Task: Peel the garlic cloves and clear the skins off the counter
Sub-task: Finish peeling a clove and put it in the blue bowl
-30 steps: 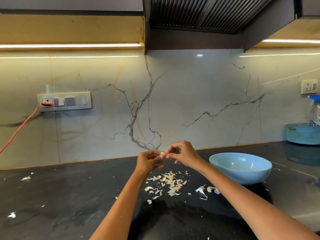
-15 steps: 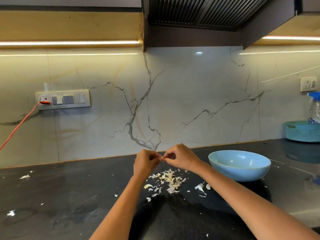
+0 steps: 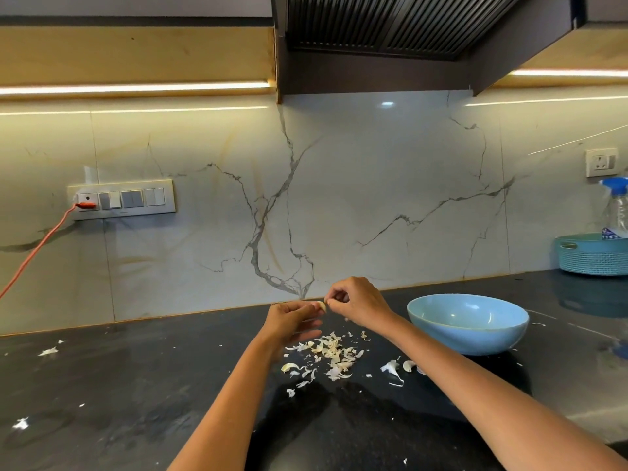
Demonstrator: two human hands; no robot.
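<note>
Garlic clove: one clove (image 3: 321,306) held up above the tabletop (image 3: 119,396), between the two hands, left of the bowl; its long axis looks roughly upright, though it is too small and too covered to tell which end points where
Left hand: the left hand (image 3: 291,317) pinches the clove, its fingers (image 3: 307,309) curled round the clove's left side; palm turned toward the right
Right hand: the right hand (image 3: 360,302) meets the clove from the right; its fingers (image 3: 334,297) are curled and nip at the clove's top edge
Skins: a loose pile of skins (image 3: 328,353) lies on the tabletop just below the hands, too many to count; a few stray bits (image 3: 47,351) lie well apart at the far left
Loose pieces: two or three pale pieces (image 3: 396,368) beside the right forearm, near the bowl; I cannot tell whether they are cloves or skins
Bowl: one blue bowl (image 3: 468,338) stands upright on the tabletop, right of the hands
Basket: one teal basket (image 3: 593,258) at the far right by the wall, with one spray bottle (image 3: 616,205) in it
</note>
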